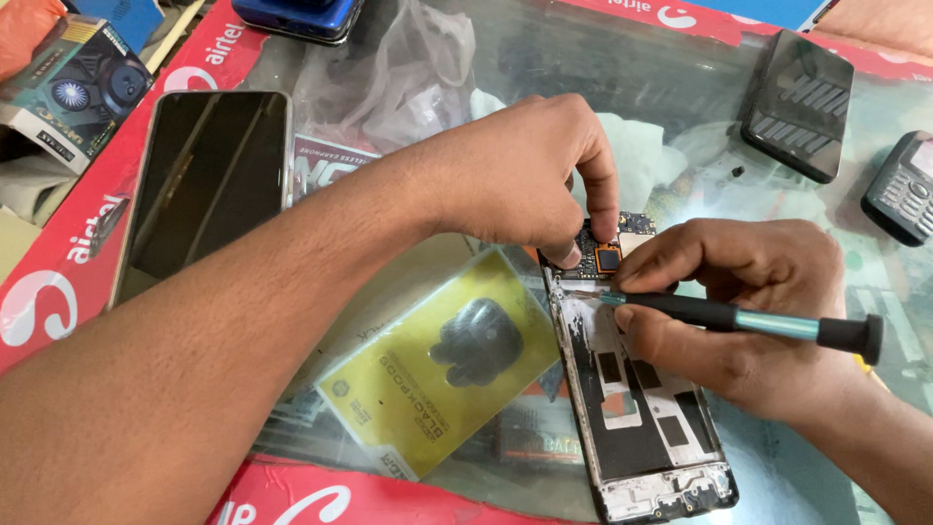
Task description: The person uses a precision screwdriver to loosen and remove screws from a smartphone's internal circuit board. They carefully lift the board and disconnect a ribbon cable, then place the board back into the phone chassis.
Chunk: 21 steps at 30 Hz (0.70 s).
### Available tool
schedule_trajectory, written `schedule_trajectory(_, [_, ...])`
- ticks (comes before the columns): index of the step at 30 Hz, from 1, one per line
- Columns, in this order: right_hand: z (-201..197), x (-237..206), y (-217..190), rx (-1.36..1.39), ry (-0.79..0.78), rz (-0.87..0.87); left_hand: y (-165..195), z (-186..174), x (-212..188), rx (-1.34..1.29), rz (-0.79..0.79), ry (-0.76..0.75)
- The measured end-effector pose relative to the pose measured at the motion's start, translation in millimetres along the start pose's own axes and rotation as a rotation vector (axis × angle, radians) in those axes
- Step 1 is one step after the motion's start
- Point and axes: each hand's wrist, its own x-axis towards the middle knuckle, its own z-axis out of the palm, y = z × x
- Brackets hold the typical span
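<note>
A flat yellow package [437, 365] with a dark rounded earbud case pictured on it lies in the lower middle of the frame, under the glass tabletop [544, 58], tilted with its long side running from upper right to lower left. A red printed strip with white lettering [58, 282] runs along the left edge and again along the bottom and across the top right. In the upper left corner sits a small box [68, 87] showing a round blue fan. A crumpled clear plastic bag [408, 68] rests at the top centre, with a small red and white card [326, 160] just below it. A dark smartphone [209, 180] lies screen up at the left, a blue phone [296, 15] sits at the top edge, a black ribbed phone cover [799, 102] lies at the upper right, and a keypad phone [904, 190] is cut off at the right edge.

The opened phone frame [637, 408] lies in the lower centre right, running from mid-frame down to the bottom edge, with its circuit board [617, 243] exposed at the upper end.

The left hand [515, 175] reaches in from the lower left, forearm crossing the frame; its thumb and forefinger are pinched down on the circuit board. The right hand [739, 301] comes from the lower right, fingers clamped around a black and teal screwdriver [748, 319] held nearly level, its tip at the upper left part of the frame just below the board.
</note>
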Motion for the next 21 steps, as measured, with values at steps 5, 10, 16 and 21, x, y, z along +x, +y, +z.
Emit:
schedule_trajectory(5, [0.1, 1.1, -0.1, -0.046, 0.008, -0.016, 0.7, 0.2, 0.9, -0.003, 0.013, 0.003])
schedule_trajectory(10, [-0.1, 0.4, 2.3, 0.029, -0.012, 0.001, 0.0, -0.2, 0.4, -0.003, 0.028, 0.005])
schedule_trajectory(16, [-1.1, -0.4, 4.0, 0.041, -0.036, -0.048, -0.1, 0.5, 1.2, -0.009, 0.018, 0.005])
schedule_trajectory(21, [-0.3, 0.1, 4.3, 0.046, -0.029, -0.024, 0.0, 0.8, 0.8, -0.014, 0.019, 0.006])
